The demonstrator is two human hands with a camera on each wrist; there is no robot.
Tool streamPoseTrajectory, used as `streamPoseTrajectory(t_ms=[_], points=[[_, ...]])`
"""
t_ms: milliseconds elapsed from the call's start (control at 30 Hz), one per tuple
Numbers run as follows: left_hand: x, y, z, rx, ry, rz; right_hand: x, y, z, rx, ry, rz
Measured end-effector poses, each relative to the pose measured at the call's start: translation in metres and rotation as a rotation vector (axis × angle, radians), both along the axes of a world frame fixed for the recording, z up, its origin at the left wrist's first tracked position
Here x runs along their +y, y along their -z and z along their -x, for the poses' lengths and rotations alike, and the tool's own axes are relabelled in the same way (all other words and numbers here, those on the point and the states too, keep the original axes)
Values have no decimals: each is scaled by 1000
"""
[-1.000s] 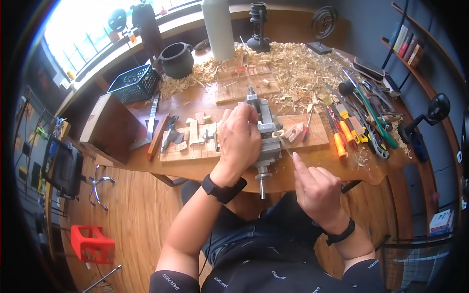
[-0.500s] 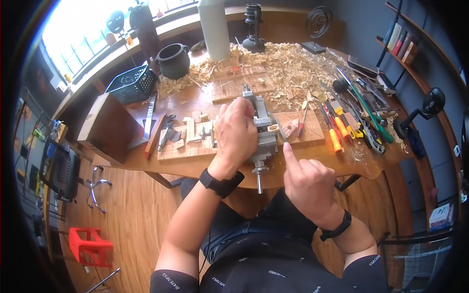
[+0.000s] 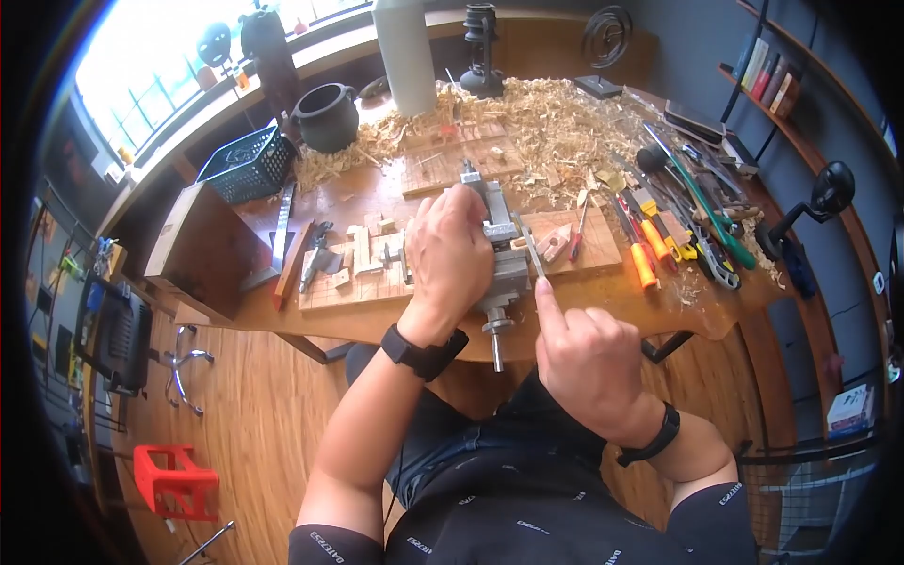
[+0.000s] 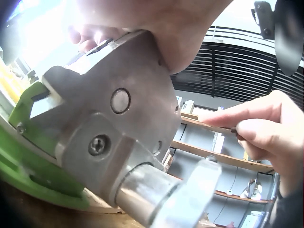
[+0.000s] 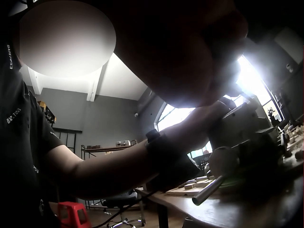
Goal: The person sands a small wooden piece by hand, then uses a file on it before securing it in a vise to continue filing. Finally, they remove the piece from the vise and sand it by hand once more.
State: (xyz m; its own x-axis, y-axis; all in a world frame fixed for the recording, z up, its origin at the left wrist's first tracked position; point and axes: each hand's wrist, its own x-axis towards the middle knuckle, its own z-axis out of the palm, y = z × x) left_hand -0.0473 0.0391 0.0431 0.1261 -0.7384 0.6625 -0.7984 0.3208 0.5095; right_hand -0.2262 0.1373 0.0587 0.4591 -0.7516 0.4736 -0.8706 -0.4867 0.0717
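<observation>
Left hand [image 3: 454, 252] covers the near jaw top of the vise [image 3: 504, 247], so whatever is clamped there is hidden in the head view. In the left wrist view the vise body [image 4: 107, 128] fills the picture and is cut off at the left and lower edges; the hand above it is overexposed. Right hand [image 3: 582, 363] pinches a thin file [image 3: 533, 256] (its handle lies hidden inside the fist). In the right wrist view the hand is a dark mass against glare; the vise [image 5: 247, 137] shows only in silhouette. Tools [image 3: 678, 226] at the table's right are too small to identify singly.
</observation>
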Motion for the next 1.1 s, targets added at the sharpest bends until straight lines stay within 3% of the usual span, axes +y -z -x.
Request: streamPoseTrajectory(t_ms=[100,233,367,433,600,1100], points=[[1,-2,1,12,17,-13,0,-2,-7,16,26,55],[0,-1,1,-8,-6,2,10,0,-6,61,39,-63],[1,-3,1,6,3,-41,1,-4,-6,18,9,48],[1,-4,0,18,-2,-31,13,-3,-5,134,50,-7],[1,-2,1,8,-12,-33,-6,4,-7,23,49,47],[1,-7,1,-10,-14,-115,-4,14,-5,-3,32,41]])
